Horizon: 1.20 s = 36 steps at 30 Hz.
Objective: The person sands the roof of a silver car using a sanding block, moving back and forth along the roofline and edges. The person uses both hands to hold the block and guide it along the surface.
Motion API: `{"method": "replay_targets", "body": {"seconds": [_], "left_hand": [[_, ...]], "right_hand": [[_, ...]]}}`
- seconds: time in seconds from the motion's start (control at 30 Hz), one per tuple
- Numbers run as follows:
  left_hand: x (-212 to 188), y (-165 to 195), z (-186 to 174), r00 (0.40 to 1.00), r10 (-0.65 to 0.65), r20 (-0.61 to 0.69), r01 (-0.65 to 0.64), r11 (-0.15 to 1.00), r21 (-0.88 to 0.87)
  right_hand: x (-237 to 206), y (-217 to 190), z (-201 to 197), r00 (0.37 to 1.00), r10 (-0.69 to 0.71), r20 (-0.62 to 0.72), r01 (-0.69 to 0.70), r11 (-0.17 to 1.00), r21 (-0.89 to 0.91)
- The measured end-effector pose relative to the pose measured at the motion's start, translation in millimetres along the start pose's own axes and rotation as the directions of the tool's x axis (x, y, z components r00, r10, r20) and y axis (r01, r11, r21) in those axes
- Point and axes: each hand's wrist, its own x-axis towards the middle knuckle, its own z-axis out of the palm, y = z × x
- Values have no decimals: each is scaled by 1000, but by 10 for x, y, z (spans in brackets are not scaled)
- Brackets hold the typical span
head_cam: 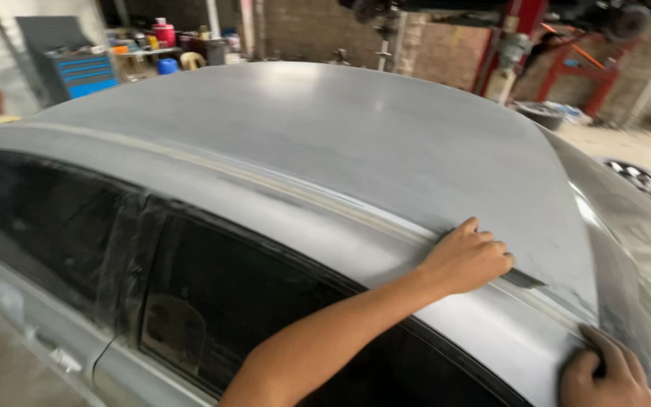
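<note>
Your left hand (467, 258) presses a dark flat sanding sheet (523, 278) onto the dull grey sanded car roof (325, 143), fingers curled over it. Your right hand (604, 373) rests lower on the roof edge, fingers bent, grasping nothing I can see.

Workshop interior: brick back wall (446, 45), pale concrete floor (619, 143). Blue tool cabinet (84, 73) far left, cluttered table (148, 51) beside it. Red lift frame (582, 71) right. Daylight, dim rear.
</note>
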Motion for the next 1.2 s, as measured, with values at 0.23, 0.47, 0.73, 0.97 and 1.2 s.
{"method": "replay_targets", "body": {"seconds": [0.23,0.47,0.73,0.97,1.2], "left_hand": [[-90,-29,-21,999,-17,30,18,999,-27],[-178,-270,-210,994,-103,46,106,992,-74],[-90,-379,-283,995,-51,90,73,964,-254],[168,8,20,993,44,112,-30,992,-125],[498,360,242,978,100,183,-96,995,-28]], "right_hand": [[-324,798,415,1000,-13,-16,13,1000,10],[-349,940,752,995,-51,-82,78,926,368],[32,-70,-221,1000,11,8,-12,994,110],[329,-487,-543,1000,23,-14,-19,979,203],[555,44,-565,997,8,-73,0,994,106]]}}
